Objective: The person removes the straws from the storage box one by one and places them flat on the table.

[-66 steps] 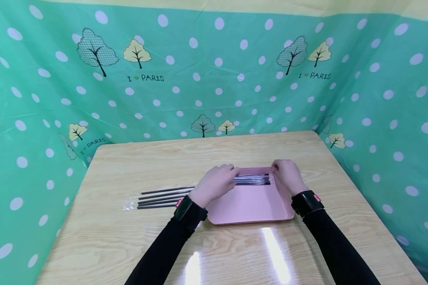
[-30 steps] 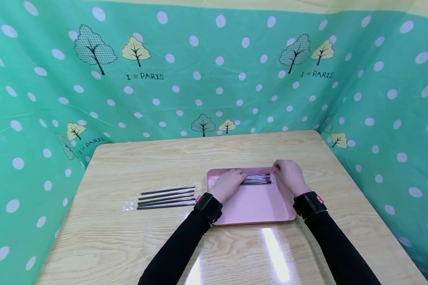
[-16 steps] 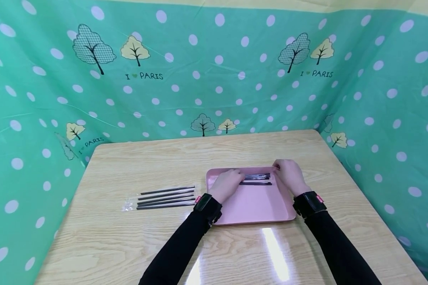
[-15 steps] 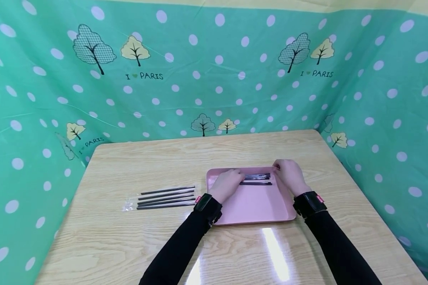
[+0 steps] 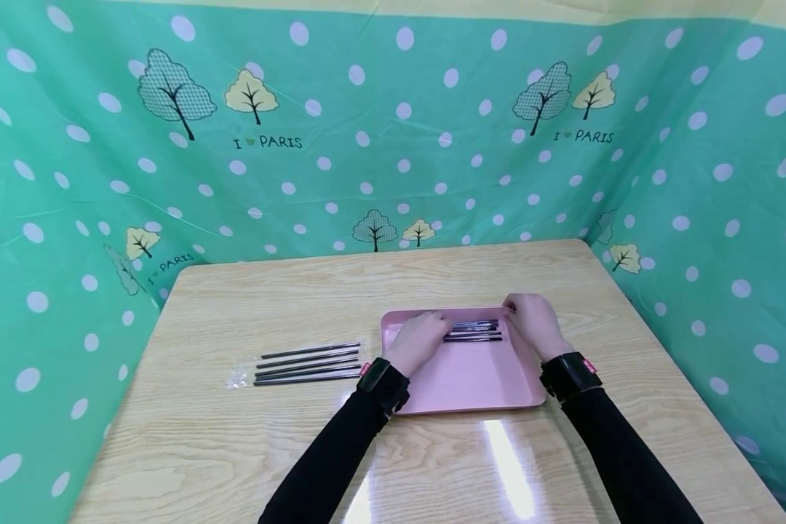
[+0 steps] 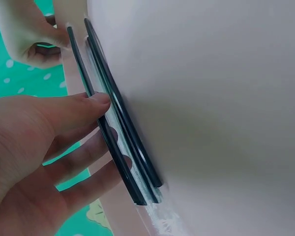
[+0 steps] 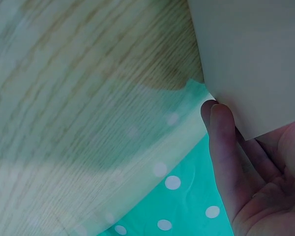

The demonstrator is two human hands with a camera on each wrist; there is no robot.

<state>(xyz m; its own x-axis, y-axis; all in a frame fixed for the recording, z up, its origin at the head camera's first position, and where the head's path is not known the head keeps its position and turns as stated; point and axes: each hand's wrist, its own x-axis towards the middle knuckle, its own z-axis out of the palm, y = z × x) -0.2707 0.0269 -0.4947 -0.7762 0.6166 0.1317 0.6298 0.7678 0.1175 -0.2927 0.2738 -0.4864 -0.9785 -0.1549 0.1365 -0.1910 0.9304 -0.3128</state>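
The pink rectangular tray lies on the table with several dark, shiny chopsticks along its far side. Inside it, my left hand pinches one chopstick between thumb and fingers. Close beside that one lie other chopsticks with clear plastic film at their ends. At the far right corner of the tray, my right hand grips the rim. The right wrist view shows its fingers against the tray's corner, the palm partly out of frame.
On the wooden table, left of the tray, lies another row of several dark chopsticks, with crinkled clear plastic at their left ends. A green dotted cloth hangs around the back and sides.
My left hand has moved right, further into the tray. The chopsticks there shifted: a gap opened between the near ones and the rest, and now they lie more spread out. My right hand stays put.
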